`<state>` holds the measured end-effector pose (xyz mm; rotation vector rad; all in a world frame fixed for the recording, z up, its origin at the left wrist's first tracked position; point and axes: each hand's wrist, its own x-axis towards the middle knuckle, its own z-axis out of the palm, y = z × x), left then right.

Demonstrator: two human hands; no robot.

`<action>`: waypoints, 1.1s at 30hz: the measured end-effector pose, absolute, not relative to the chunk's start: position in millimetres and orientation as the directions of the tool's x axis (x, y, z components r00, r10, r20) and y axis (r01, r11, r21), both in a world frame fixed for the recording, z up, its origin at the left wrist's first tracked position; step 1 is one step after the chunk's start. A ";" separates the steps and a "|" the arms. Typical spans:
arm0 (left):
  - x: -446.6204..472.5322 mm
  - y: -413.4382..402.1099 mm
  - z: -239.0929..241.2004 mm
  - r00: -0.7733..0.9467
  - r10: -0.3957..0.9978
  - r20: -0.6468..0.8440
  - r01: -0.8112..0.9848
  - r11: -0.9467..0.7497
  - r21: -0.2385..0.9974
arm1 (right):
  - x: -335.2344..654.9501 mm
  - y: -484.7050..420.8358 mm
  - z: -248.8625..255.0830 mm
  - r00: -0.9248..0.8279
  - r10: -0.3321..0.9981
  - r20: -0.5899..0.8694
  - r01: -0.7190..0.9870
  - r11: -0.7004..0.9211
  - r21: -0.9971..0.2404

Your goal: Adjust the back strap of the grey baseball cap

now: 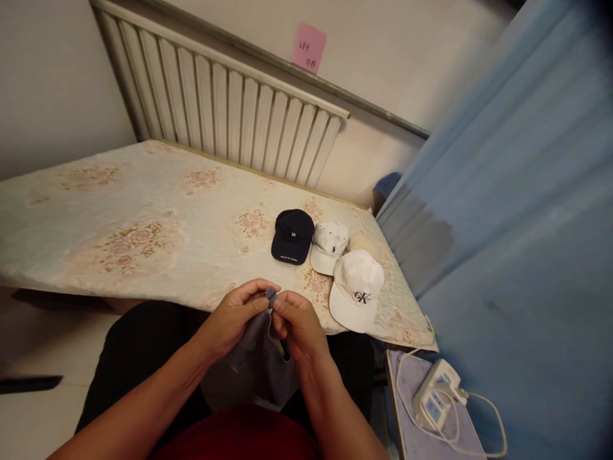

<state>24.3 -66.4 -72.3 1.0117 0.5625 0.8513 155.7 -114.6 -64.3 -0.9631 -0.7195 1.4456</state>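
Two hands meet over lap: left hand (234,319) and right hand (299,326) each in narrow pinch grip on strap of grey cap (253,367), cap hanging between knees. Strap adjustment seemingly underway; next needs steady counter-pull. Three caps lie on bed (143,211).

A head-worn camera looks forward and down from just in front of the bed (158,236), close above its near edge, facing the radiator (225,102) behind it.
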 end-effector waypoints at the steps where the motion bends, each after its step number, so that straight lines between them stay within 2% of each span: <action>1: 24.2 -66.6 -72.5 0.566 0.824 -0.020 -0.337 0.254 0.907 | 155.1 -114.0 -63.9 0.037 0.988 -0.151 -0.494 -0.113 -0.862; 4: 22.5 -65.9 -72.0 0.573 0.819 -0.022 -0.306 0.239 0.922 | 153.9 -112.2 -60.8 0.055 0.988 -0.141 -0.515 -0.093 -0.852; 9: 18.4 -62.4 -69.8 0.590 0.806 -0.031 -0.266 0.230 0.936 | 156.5 -110.8 -58.1 0.054 0.992 -0.116 -0.448 -0.080 -0.891; 16: 20.3 -59.1 -74.0 0.601 0.799 -0.010 -0.333 0.261 0.906 | 161.2 -112.0 -61.0 0.008 0.989 -0.148 -0.472 -0.127 -0.873; 25: 17.9 -60.0 -76.3 0.646 0.762 -0.045 -0.340 0.340 0.877 | 164.6 -112.5 -65.7 0.004 0.994 -0.113 -0.471 -0.098 -0.877; 29: 18.6 -59.5 -76.7 0.633 0.774 -0.024 -0.376 0.334 0.864 | 165.3 -112.4 -69.5 0.035 0.995 -0.092 -0.451 -0.066 -0.890; 33: 17.6 -57.6 -74.7 0.654 0.756 -0.006 -0.362 0.320 0.875 | 169.2 -113.1 -66.9 -0.005 0.997 -0.078 -0.411 -0.073 -0.909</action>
